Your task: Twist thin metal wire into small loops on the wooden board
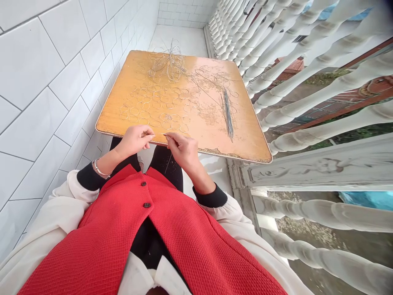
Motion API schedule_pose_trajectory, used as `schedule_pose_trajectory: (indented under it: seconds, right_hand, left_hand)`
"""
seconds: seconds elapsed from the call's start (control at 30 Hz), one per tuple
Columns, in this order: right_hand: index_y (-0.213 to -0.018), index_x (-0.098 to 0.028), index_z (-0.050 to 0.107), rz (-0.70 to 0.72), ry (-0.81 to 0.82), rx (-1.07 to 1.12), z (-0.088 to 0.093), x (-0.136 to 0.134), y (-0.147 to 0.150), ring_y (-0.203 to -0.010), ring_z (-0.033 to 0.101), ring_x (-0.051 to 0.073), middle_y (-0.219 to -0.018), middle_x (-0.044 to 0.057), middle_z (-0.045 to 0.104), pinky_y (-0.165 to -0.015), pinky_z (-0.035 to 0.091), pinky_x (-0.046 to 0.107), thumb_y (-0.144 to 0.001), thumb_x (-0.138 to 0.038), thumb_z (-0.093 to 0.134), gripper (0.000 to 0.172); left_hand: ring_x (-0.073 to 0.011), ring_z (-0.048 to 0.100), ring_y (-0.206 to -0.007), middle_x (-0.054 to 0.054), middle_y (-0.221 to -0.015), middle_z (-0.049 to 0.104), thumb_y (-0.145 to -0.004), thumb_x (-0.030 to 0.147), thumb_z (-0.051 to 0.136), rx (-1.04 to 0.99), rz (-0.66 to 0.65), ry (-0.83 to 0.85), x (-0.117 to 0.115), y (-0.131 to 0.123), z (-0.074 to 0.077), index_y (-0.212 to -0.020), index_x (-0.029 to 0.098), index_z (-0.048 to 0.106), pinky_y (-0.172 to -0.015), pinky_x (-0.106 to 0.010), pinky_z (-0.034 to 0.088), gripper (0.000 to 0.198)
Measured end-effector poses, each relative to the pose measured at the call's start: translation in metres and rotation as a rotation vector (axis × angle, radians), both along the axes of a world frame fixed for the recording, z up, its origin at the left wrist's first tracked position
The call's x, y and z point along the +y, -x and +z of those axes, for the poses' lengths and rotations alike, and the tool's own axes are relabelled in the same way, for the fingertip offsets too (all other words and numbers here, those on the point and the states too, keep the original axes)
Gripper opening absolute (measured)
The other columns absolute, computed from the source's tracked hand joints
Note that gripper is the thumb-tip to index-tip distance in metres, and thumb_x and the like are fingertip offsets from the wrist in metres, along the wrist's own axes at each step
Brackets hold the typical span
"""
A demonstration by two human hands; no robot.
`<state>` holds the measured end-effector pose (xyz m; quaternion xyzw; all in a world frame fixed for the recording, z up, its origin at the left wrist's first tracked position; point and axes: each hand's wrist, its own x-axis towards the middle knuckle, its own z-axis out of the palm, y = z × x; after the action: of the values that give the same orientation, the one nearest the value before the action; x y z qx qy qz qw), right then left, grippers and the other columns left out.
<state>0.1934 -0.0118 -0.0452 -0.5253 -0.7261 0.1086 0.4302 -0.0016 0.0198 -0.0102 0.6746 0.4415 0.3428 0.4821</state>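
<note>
A thin wire point(159, 135) is pinched between the fingertips of the left hand point(134, 140) and the right hand point(183, 152), both hands being closed on it just over the near edge of the counter point(215, 135). A further wire strand point(168, 164) is seen hanging below the right hand. Many small wire rings point(150, 102) are scattered across the counter's left half, just beyond the hands. A tangled wire heap point(168, 61) is placed near the far edge, and a sheaf of straight wires point(227, 114) is laid towards the right side, on a worn, peeling surface. The counter is flanked by a white tiled wall point(61, 82) on the left and a white balustrade point(307, 53) on the right. A red buttoned waistcoat point(144, 213) is worn over white sleeves point(61, 213), and a metal bangle point(100, 169) is worn on the left wrist.
</note>
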Motion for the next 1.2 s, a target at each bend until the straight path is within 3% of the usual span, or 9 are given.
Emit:
schedule_pose_trajectory:
  seconds: [0.17, 0.33, 0.47, 0.7, 1.0, 1.2]
  right_hand:
    - [-0.092, -0.02, 0.072, -0.022, 0.122, 0.304, 0.0, 0.0, 0.012, -0.052, 0.057, 0.012, -0.057, -0.002, 0.063, -0.059, 0.046, 0.026, -0.094, -0.048, 0.052, 0.034]
    - [-0.088, -0.019, 0.069, 0.013, 0.273, 0.585, 0.004, 0.003, 0.022, -0.045, 0.049, 0.009, -0.055, -0.004, 0.061, -0.05, 0.042, 0.024, -0.087, -0.055, 0.061, 0.037]
    - [-0.087, -0.018, 0.07, 0.034, 0.317, 0.672, 0.006, 0.007, 0.02, -0.044, 0.048, 0.007, -0.055, -0.004, 0.062, -0.048, 0.041, 0.022, -0.082, -0.055, 0.067, 0.037]
    - [-0.079, -0.019, 0.071, 0.056, 0.361, 0.633, 0.004, 0.009, 0.01, -0.045, 0.048, 0.008, -0.057, -0.003, 0.065, -0.049, 0.041, 0.023, -0.075, -0.051, 0.073, 0.033]
    - [-0.078, -0.02, 0.069, 0.088, 0.416, 0.952, 0.003, 0.011, 0.023, -0.046, 0.052, 0.006, -0.067, -0.002, 0.068, -0.048, 0.046, 0.022, -0.068, -0.047, 0.079, 0.03]
    - [-0.08, -0.02, 0.071, 0.056, 0.447, 0.938, 0.006, 0.012, 0.025, -0.05, 0.061, 0.011, -0.058, -0.003, 0.065, -0.053, 0.052, 0.025, -0.066, -0.046, 0.081, 0.031]
  left_hand:
    - [-0.0071, 0.061, -0.049, 0.004, -0.059, 0.059, -0.084, 0.016, 0.065, -0.348, 0.059, 0.194, -0.006, -0.018, -0.01, -0.077, 0.014, 0.058, -0.052, -0.019, 0.048, 0.01]
    - [-0.0069, 0.064, -0.054, 0.004, -0.066, 0.063, -0.083, 0.019, 0.07, -0.504, 0.099, 0.298, -0.008, -0.028, -0.013, -0.079, 0.014, 0.059, -0.053, -0.018, 0.047, 0.013]
    - [-0.0061, 0.062, -0.053, 0.003, -0.067, 0.063, -0.082, 0.017, 0.07, -0.484, 0.113, 0.29, -0.004, -0.024, -0.012, -0.077, 0.013, 0.063, -0.048, -0.017, 0.042, 0.009]
    - [-0.0057, 0.061, -0.052, 0.002, -0.066, 0.062, -0.08, 0.015, 0.068, -0.413, 0.097, 0.225, -0.001, -0.014, -0.01, -0.072, 0.012, 0.063, -0.047, -0.017, 0.04, 0.01]
    - [-0.0112, 0.069, -0.07, -0.001, -0.072, 0.069, -0.077, 0.024, 0.072, -0.392, 0.077, 0.261, -0.006, -0.023, -0.025, -0.076, 0.014, 0.065, -0.058, -0.019, 0.046, 0.012]
    - [-0.0096, 0.066, -0.072, -0.002, -0.076, 0.072, -0.076, 0.024, 0.073, -0.444, 0.087, 0.298, -0.004, -0.023, -0.028, -0.077, 0.015, 0.069, -0.066, -0.021, 0.046, 0.01]
